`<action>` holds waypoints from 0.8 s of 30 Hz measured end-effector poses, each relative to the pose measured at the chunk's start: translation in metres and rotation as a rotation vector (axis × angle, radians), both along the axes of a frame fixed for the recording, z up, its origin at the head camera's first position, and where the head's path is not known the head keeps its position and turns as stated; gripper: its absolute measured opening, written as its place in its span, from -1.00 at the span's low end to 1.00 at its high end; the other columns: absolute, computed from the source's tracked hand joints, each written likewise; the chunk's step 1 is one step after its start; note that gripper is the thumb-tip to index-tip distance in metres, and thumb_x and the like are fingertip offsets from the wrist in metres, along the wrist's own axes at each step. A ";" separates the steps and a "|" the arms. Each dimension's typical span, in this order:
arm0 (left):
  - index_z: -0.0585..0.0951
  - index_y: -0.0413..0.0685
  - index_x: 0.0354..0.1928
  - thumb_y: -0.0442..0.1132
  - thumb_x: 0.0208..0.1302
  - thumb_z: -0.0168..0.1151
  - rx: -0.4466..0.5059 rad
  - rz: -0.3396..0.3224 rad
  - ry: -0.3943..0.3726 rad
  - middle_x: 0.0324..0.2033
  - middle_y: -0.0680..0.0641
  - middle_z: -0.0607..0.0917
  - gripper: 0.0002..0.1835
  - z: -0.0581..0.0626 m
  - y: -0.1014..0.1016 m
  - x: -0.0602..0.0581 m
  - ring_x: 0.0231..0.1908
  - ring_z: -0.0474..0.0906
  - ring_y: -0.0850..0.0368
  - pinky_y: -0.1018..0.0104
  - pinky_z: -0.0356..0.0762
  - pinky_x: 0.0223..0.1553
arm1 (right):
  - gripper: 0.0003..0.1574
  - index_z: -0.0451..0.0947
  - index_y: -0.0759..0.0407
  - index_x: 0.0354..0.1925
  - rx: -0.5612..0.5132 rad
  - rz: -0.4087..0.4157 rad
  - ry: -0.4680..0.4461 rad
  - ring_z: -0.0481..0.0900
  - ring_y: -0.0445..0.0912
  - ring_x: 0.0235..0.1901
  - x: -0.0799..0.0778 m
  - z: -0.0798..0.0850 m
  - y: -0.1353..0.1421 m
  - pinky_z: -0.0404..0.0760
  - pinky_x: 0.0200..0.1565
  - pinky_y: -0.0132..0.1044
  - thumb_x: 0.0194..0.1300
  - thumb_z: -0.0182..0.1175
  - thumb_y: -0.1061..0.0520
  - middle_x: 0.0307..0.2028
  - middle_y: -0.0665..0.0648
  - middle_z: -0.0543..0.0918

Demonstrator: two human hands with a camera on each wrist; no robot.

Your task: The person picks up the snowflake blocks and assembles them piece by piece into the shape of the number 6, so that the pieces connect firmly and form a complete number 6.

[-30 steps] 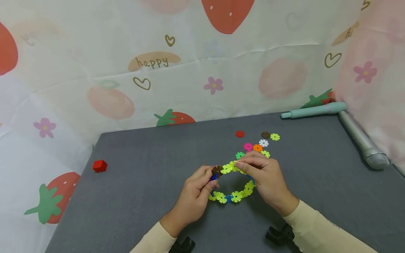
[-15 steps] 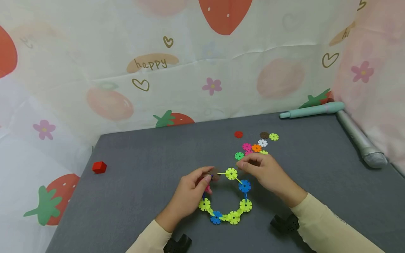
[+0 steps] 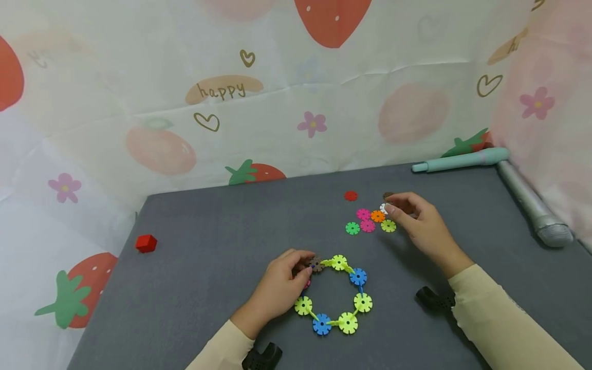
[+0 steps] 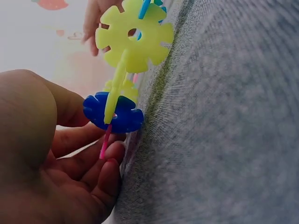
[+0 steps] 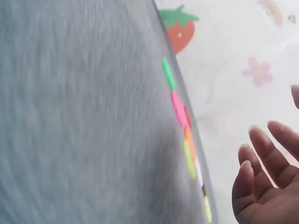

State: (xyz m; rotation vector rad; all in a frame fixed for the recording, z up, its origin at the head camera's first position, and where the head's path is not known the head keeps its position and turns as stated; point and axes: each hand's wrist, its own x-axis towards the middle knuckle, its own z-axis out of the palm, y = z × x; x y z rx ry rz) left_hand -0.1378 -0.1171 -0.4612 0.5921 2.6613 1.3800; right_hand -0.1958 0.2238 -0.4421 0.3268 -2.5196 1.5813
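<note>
Near the middle of the table point(image 3: 208, 226), toward the person: ring point(image 3: 363, 303) of slotted discs, mostly lime and blue. Left hand point(image 3: 281, 283) grips its upper-left part, fingers on a pink disc point(image 4: 106, 142), fingertips at brown disc point(image 3: 316, 264). Can't tell if whole ring lies flat. Right hand point(image 3: 423, 226) reaches over loose discs point(image 3: 367, 226), fingers loosely bent, grasping nothing; hides part of white disc point(image 3: 383, 208). Contact there not clear.

Loose discs sit between ring and back edge, strip of grey cloth on both sides; red disc point(image 3: 351, 196) farthest back. Back edge meets printed backdrop point(image 3: 277, 61). Red cube point(image 3: 146, 243) close to left edge, wide stretch of table between it and left hand. Mic point(image 3: 536, 210) along right edge, teal stick point(image 3: 462, 160) at back right corner, touching or nearly. Grey cloth separates right hand from mic, so sideways room there.
</note>
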 end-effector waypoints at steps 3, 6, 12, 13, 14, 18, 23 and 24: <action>0.68 -0.19 0.31 -0.40 0.58 0.22 -0.004 -0.005 0.005 0.08 -0.03 0.69 -0.66 0.000 0.000 0.000 -0.09 0.64 0.14 0.18 0.65 -0.09 | -0.44 0.53 0.29 0.42 0.034 0.003 -0.037 0.54 0.12 0.10 -0.006 -0.003 0.007 0.54 -0.03 -0.10 0.68 0.26 0.00 0.21 0.29 0.62; 0.69 -0.18 0.31 -0.44 0.53 0.18 -0.033 -0.012 0.005 0.07 -0.03 0.67 -0.61 0.002 0.000 -0.001 -0.07 0.61 0.12 0.17 0.63 -0.06 | -0.34 0.46 0.33 0.45 0.094 0.006 -0.103 0.53 0.23 0.18 -0.012 -0.006 0.014 0.56 0.05 0.08 0.64 0.30 -0.04 0.26 0.37 0.57; 0.62 -0.16 0.40 -0.45 0.41 0.18 -0.107 -0.083 -0.015 0.17 -0.04 0.59 -0.48 0.007 -0.004 -0.003 0.09 0.48 -0.01 -0.05 0.50 0.10 | -0.35 0.57 0.41 0.33 0.260 0.054 -0.144 0.50 0.27 0.19 -0.021 -0.016 0.026 0.48 0.21 0.23 0.50 0.47 0.05 0.23 0.39 0.52; 0.61 -0.16 0.42 -0.43 0.42 0.21 -0.107 -0.104 -0.012 0.21 -0.04 0.59 -0.47 0.007 -0.004 -0.004 0.13 0.45 -0.03 -0.10 0.49 0.15 | -0.39 0.60 0.41 0.30 0.281 0.066 -0.136 0.49 0.26 0.17 -0.021 -0.017 0.028 0.46 0.21 0.23 0.47 0.49 0.08 0.21 0.38 0.52; 0.59 -0.16 0.43 -0.39 0.44 0.25 -0.106 -0.124 -0.009 0.25 -0.04 0.58 -0.47 0.007 -0.004 -0.005 0.16 0.43 -0.04 -0.14 0.47 0.19 | -0.43 0.64 0.40 0.27 0.299 0.075 -0.124 0.48 0.25 0.14 -0.022 -0.018 0.029 0.45 0.20 0.22 0.45 0.51 0.11 0.18 0.37 0.52; 0.62 -0.11 0.41 -0.22 0.50 0.40 -0.105 -0.173 0.038 0.22 0.01 0.62 -0.51 0.004 -0.003 -0.007 0.11 0.42 0.01 -0.09 0.49 0.15 | -0.58 0.73 0.33 0.15 0.320 0.094 -0.107 0.46 0.18 0.00 -0.022 -0.021 0.031 0.45 0.06 0.12 0.43 0.52 0.16 0.09 0.31 0.53; 0.74 -0.01 0.12 -0.13 0.45 0.52 -0.175 -0.138 0.032 -0.09 0.10 0.59 -0.70 0.006 0.003 -0.009 -0.11 0.39 0.11 0.07 0.45 -0.08 | -0.78 0.70 0.26 0.01 0.269 0.091 -0.157 0.52 0.09 -0.13 -0.019 -0.021 0.029 0.49 -0.07 0.01 0.49 0.45 0.19 -0.07 0.20 0.64; 0.73 0.01 0.08 -0.12 0.43 0.55 -0.199 -0.131 0.028 -0.14 0.11 0.57 -0.72 0.007 0.005 -0.010 -0.14 0.38 0.11 0.09 0.43 -0.10 | -0.83 0.70 0.24 -0.03 0.258 0.090 -0.161 0.54 0.08 -0.15 -0.018 -0.021 0.029 0.51 -0.08 -0.01 0.49 0.45 0.20 -0.10 0.17 0.66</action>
